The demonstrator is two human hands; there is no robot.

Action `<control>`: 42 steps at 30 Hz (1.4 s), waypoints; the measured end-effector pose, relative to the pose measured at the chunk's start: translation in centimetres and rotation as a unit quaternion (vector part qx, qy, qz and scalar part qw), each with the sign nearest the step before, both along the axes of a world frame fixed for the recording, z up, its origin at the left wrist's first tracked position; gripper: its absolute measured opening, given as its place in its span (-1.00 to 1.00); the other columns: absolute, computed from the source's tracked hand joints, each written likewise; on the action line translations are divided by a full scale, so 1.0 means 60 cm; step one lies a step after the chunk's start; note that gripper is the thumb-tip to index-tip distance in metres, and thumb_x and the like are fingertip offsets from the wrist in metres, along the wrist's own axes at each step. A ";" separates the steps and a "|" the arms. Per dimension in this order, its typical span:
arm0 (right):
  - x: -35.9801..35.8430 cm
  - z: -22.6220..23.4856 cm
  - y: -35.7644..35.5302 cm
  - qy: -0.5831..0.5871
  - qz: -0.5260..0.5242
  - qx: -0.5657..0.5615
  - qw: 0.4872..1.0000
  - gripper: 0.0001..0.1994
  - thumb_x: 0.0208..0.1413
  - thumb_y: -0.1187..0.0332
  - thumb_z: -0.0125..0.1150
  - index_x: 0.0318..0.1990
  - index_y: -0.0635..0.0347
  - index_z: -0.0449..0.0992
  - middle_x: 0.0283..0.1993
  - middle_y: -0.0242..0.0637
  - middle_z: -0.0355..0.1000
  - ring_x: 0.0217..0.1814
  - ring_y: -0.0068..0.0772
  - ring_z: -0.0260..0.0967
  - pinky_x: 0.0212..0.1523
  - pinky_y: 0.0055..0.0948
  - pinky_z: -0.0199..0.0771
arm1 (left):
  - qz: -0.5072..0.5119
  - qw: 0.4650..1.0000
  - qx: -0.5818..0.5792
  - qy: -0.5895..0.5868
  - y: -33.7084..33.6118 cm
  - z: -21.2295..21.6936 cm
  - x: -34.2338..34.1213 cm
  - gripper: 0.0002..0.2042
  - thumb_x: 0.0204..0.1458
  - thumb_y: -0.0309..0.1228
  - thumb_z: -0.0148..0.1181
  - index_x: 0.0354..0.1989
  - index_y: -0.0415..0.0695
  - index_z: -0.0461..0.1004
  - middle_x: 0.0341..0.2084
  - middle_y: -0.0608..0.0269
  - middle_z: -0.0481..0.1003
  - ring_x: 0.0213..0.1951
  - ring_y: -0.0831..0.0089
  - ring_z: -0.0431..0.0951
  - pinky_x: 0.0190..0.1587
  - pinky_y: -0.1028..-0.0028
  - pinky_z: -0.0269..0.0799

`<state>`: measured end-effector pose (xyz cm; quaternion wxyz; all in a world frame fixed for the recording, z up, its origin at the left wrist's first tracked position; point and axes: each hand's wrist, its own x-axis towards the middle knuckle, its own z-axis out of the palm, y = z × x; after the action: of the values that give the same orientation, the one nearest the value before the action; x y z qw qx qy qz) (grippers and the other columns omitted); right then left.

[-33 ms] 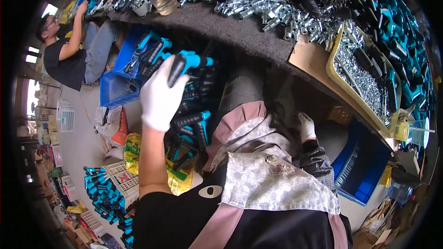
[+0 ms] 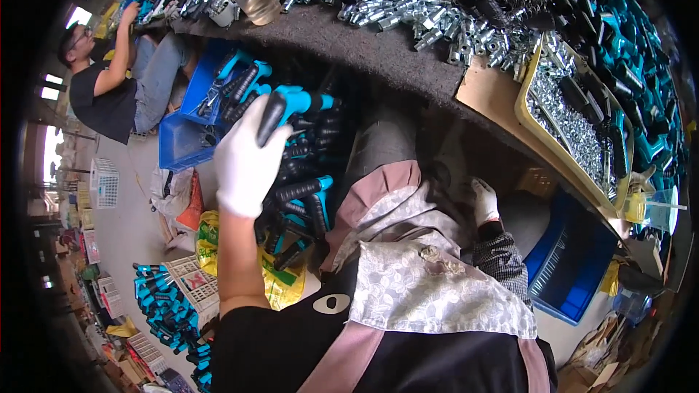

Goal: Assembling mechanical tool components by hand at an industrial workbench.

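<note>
Workshop floor [image 2: 135,200] runs up the left side; clutter beyond it bends and dims at the fisheye rim, and I cannot sort it. Co-worker [image 2: 105,109] seated, a raised hand at the bench's far end, what it touches unclear. Lower left, a heap of teal-and-black pieces [image 2: 156,298], partly hidden by the wearer's dark sleeve. Blue bin [image 2: 191,156] next, contents mostly in shadow. Left hand [image 2: 251,164], white-gloved: grasping a teal-and-black tool [image 2: 290,104] by its black handle, above and left of the lap; most fingers hidden from me behind glove and handle. Similar tools [image 2: 298,189] lie beneath, fading under the bench. Right hand [image 2: 483,201], gloved, near the thigh, fingers curled; I cannot tell whether it grips anything. Far right, a blue crate [image 2: 582,269], its upper end cut off by the bench.
</note>
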<state>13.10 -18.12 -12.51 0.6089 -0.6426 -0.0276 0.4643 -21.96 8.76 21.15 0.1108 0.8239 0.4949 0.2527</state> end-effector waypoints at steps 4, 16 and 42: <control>-0.005 0.017 0.016 0.001 0.035 0.003 0.999 -0.71 0.30 0.33 0.09 0.05 0.30 0.54 -0.07 -0.24 0.57 -0.05 -0.33 0.52 -0.05 -0.35 0.54 | 0.046 0.999 0.003 -0.001 -0.056 0.081 -0.055 -0.53 -0.06 -0.51 0.34 0.11 -0.09 0.50 -0.18 0.07 0.62 -0.16 0.26 0.67 -0.09 0.37 0.51; -0.005 0.005 0.022 0.009 0.049 -0.010 0.999 -0.73 0.30 0.33 0.08 0.04 0.27 0.52 -0.06 -0.25 0.56 -0.10 -0.28 0.54 -0.11 -0.30 0.59 | 0.116 0.973 -0.039 0.194 0.179 -0.178 0.031 -0.42 0.14 -0.06 0.15 0.31 0.00 0.27 -0.11 -0.14 0.56 -0.08 -0.10 0.59 -0.02 0.05 0.50; -0.019 0.170 0.034 -0.045 0.085 0.065 0.993 -0.74 0.31 0.39 0.09 0.01 0.40 0.53 -0.08 -0.23 0.55 -0.08 -0.43 0.50 0.00 -0.48 0.51 | -0.057 0.950 -0.102 0.290 0.219 -0.099 0.096 -0.50 0.13 -0.04 0.16 0.10 -0.18 0.50 -0.03 -0.07 0.55 0.05 0.04 0.54 0.16 0.15 0.40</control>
<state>11.96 -16.10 -2.29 0.6054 -0.6175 -0.1395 0.4824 -16.17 21.87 15.24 0.0601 0.8729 0.4811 -0.0551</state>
